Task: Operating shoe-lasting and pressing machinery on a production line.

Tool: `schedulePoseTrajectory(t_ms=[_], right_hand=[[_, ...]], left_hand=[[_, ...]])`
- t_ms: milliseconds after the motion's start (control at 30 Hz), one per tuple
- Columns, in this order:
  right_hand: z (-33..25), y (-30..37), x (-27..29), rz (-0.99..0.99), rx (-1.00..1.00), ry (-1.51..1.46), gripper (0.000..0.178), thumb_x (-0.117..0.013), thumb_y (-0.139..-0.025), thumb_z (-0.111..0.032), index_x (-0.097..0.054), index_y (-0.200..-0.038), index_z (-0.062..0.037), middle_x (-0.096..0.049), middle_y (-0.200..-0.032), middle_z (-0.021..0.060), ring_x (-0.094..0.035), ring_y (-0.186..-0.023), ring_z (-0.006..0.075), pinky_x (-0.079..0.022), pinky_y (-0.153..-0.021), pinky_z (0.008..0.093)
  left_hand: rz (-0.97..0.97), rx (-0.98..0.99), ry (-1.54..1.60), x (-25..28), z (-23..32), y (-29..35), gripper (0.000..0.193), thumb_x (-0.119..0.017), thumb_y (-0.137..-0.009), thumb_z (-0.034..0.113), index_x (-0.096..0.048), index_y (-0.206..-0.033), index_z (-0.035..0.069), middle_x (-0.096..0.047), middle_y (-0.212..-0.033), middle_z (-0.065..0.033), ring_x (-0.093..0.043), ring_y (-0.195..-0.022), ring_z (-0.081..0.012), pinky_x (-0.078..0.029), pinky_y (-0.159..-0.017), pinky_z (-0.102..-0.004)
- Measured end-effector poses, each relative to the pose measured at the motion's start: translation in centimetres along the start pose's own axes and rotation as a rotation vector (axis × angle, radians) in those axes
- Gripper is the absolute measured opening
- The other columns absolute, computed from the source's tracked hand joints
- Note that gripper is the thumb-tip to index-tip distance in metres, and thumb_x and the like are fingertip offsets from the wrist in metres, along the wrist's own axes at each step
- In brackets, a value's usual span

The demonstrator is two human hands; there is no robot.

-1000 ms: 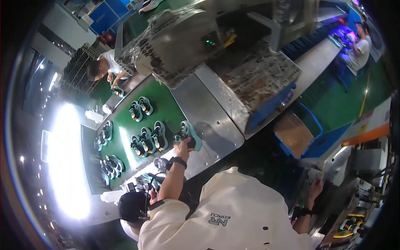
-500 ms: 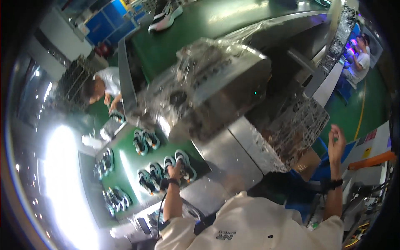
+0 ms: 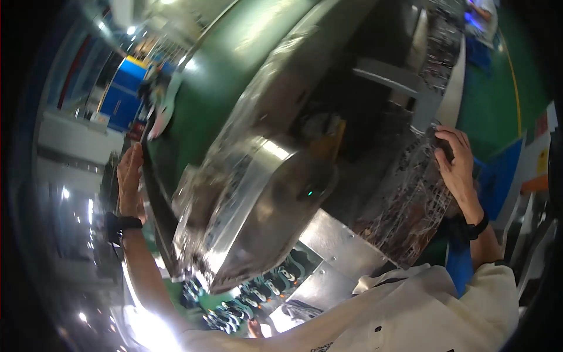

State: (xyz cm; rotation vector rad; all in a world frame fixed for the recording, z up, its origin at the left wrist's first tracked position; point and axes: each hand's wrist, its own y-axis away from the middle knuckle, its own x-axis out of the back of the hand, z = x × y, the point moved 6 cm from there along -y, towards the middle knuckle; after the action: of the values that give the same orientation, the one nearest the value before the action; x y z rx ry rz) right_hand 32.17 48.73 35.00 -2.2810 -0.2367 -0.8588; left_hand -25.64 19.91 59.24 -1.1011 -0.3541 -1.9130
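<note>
My left hand [image 3: 129, 179] is raised at the left beside the dark side rail [image 3: 158, 205] of a conveyor. Its fingers point up, stretched, and hold nothing that I can see. Just past the fingertips a shoe [image 3: 165, 108] with a pale, pinkish sole rests at the rail, partly blurred. On the right, my right hand [image 3: 458, 167] has its fingers apart and slightly bent. Its fingertips are at the foil-like covering [image 3: 419, 170] of a machine frame; whether they press on it I cannot tell.
A plastic-wrapped metal machine housing [image 3: 252, 205] with a green light fills the middle. Several shoes [image 3: 267, 287] stand on a green belt below it, near another person's hand [image 3: 255, 328]. A green belt [image 3: 217, 88] runs behind. Another person [image 3: 484, 20] sits at the far right.
My left hand has left the shoes on the lower belt and gone up beside the rail. My right hand has reached forward to the foil-covered frame. The view has turned.
</note>
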Motion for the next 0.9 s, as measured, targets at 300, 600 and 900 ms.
schedulePoseTrajectory(t_ms=[300,600,900], right_hand=[[0.5,0.1,0.8,0.051,-0.09,-0.124,0.029,-0.072,-0.072,-0.002,-0.063,-0.099,-0.0081,-0.067,-0.112,0.0055,-0.059,-0.11,0.0311,-0.046,-0.095,0.0422],[0.8,0.5,1.5,0.135,0.018,-0.191,0.039,-0.079,-0.069,-0.01,-0.063,-0.104,-0.0081,-0.068,-0.107,0.0085,-0.06,-0.107,0.0318,-0.044,-0.096,0.0457],[-3.2,1.8,5.8,-0.1,0.177,-1.175,0.097,-0.085,-0.073,-0.043,-0.034,-0.148,-0.0091,-0.054,-0.14,0.014,-0.048,-0.133,0.0242,-0.037,-0.11,0.0405]], left_hand=[[-0.006,-0.094,-0.212,-6.7,1.8,-12.6,0.089,-0.079,-0.074,0.052,-0.054,-0.127,-0.015,-0.061,-0.126,-0.0262,-0.061,-0.113,-0.032,-0.045,-0.098,-0.0379],[0.202,-0.56,-0.703,-7.0,22.2,9.2,0.083,-0.084,-0.067,0.026,-0.046,-0.138,0.007,-0.068,-0.109,-0.0195,-0.066,-0.1,-0.0352,-0.05,-0.088,-0.0441],[-0.346,-0.736,0.003,-22.4,24.6,31.0,0.082,-0.09,-0.06,0.015,-0.052,-0.131,0.0,-0.064,-0.117,-0.0196,-0.067,-0.1,-0.0313,-0.056,-0.085,-0.0407]])
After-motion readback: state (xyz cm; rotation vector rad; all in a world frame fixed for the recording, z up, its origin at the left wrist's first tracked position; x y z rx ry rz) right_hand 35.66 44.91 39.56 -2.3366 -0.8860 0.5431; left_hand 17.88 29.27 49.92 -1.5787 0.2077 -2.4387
